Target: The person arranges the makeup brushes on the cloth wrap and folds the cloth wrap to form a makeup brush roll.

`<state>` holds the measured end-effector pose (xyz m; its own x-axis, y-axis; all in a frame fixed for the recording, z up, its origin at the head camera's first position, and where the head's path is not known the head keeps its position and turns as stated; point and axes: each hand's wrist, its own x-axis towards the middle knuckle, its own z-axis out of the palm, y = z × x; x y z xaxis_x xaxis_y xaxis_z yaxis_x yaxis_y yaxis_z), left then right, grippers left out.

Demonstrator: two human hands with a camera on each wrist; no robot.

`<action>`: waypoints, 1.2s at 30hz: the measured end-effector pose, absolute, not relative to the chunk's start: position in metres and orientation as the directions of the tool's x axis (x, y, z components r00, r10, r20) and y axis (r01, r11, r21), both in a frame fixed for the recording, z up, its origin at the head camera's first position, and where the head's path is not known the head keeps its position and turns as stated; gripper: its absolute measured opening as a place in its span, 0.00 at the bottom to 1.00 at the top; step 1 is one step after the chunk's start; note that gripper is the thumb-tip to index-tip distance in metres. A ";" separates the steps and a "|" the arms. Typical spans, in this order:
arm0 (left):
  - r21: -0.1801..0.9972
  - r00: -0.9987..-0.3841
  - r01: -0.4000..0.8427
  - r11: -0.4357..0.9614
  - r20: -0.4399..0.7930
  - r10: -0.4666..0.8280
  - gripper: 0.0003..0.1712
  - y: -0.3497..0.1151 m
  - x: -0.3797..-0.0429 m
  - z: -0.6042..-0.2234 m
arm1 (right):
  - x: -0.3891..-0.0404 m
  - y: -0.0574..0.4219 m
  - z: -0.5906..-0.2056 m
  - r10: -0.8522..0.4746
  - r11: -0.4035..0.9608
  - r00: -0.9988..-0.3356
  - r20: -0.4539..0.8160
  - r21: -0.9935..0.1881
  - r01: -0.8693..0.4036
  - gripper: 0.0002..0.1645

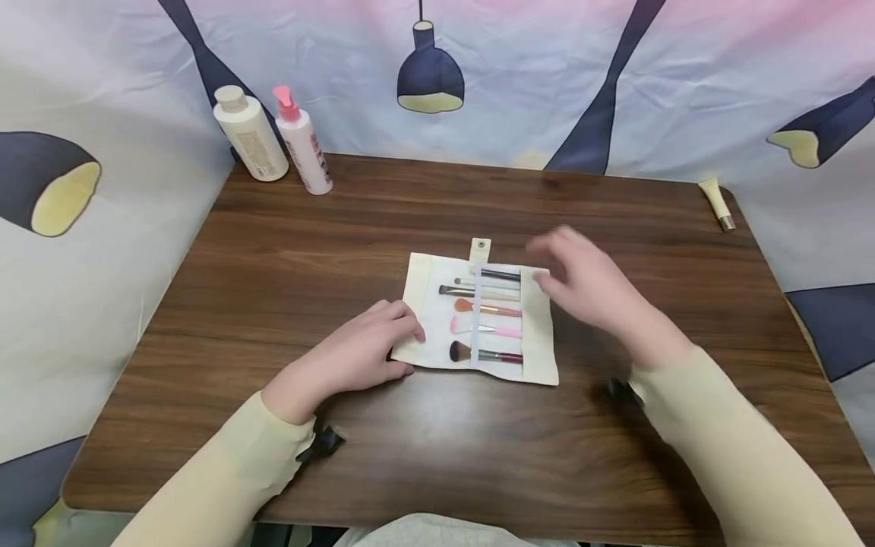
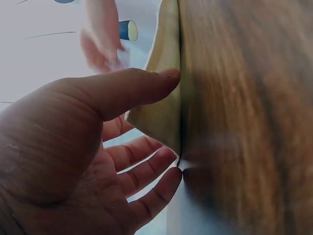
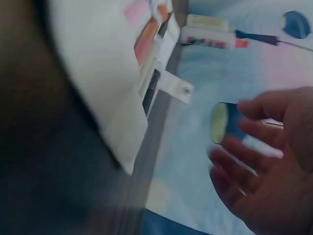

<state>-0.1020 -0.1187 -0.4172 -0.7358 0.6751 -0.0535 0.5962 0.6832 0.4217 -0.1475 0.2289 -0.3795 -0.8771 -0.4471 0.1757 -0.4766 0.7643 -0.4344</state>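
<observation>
A cream fabric brush roll (image 1: 538, 342) lies unfolded on the table with its snap tab (image 1: 481, 249) at the far edge. Several makeup brushes lie across it under a pale strap (image 1: 477, 319), among them a dark-tipped fluffy one (image 1: 459, 351) and a pink one (image 1: 506, 332). My left hand (image 1: 365, 346) rests at the near left corner of the roll, fingertips on the fabric; in the left wrist view the thumb (image 2: 127, 90) overlaps the edge. Over the far right corner, my right hand (image 1: 588, 281) is raised, blurred, fingers loosely bent and holding nothing.
Two bottles stand at the back left of the brown wooden table (image 1: 478, 456): a white one with a beige cap (image 1: 251, 137) and one with a pink pump (image 1: 304, 148). A small cream tube (image 1: 715, 201) lies at the back right. Printed cloth hangs behind the table.
</observation>
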 end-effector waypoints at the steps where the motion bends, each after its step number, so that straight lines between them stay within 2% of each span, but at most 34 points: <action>1: 0.424 -0.738 0.594 0.684 -0.051 0.673 0.20 -0.120 -0.102 -0.418 | -0.133 0.234 -0.381 -0.476 0.751 -0.860 0.183 -0.424 -0.506 0.21; 3: 0.430 -0.740 0.594 0.679 -0.037 0.671 0.19 -0.122 -0.102 -0.419 | -0.107 0.239 -0.388 -0.545 0.730 -0.823 0.163 -0.391 -0.560 0.21; 6: 0.443 -0.740 0.601 0.665 -0.007 0.673 0.16 -0.124 -0.104 -0.419 | -0.074 0.243 -0.400 -0.603 0.733 -0.794 0.081 -0.338 -0.591 0.30; 9: 0.475 -0.743 0.596 0.647 0.022 0.668 0.11 -0.123 -0.106 -0.419 | -0.054 0.243 -0.412 -0.603 0.767 -0.797 0.012 -0.266 -0.584 0.39; 12: 0.502 -0.755 0.585 0.637 0.050 0.654 0.07 -0.123 -0.106 -0.420 | -0.047 0.243 -0.420 -0.584 0.794 -0.812 0.012 -0.203 -0.573 0.38; 15: 0.507 -0.766 0.580 0.638 0.071 0.639 0.04 -0.123 -0.110 -0.418 | -0.050 0.244 -0.422 -0.566 0.803 -0.823 0.043 -0.199 -0.562 0.30; 19: 0.536 -0.797 0.536 0.653 0.065 0.600 0.01 -0.120 -0.114 -0.417 | -0.056 0.247 -0.420 -0.542 0.800 -0.836 0.082 -0.252 -0.544 0.17; 24: 0.600 -0.871 0.405 0.690 0.022 0.491 0.08 -0.120 -0.120 -0.418 | -0.077 0.250 -0.419 -0.466 0.795 -0.880 0.097 -0.391 -0.464 0.02; 27: 0.612 -0.901 0.340 0.715 -0.007 0.434 0.10 -0.120 -0.128 -0.419 | -0.094 0.250 -0.420 -0.412 0.785 -0.910 0.042 -0.490 -0.378 0.08; 30: 0.630 -0.903 0.300 0.717 -0.055 0.426 0.12 -0.118 -0.138 -0.422 | -0.105 0.250 -0.421 -0.359 0.787 -0.932 -0.045 -0.551 -0.277 0.11; 36: 0.638 -0.894 0.236 0.733 -0.153 0.422 0.13 -0.115 -0.156 -0.421 | -0.122 0.245 -0.419 -0.283 0.823 -0.947 -0.154 -0.545 -0.158 0.10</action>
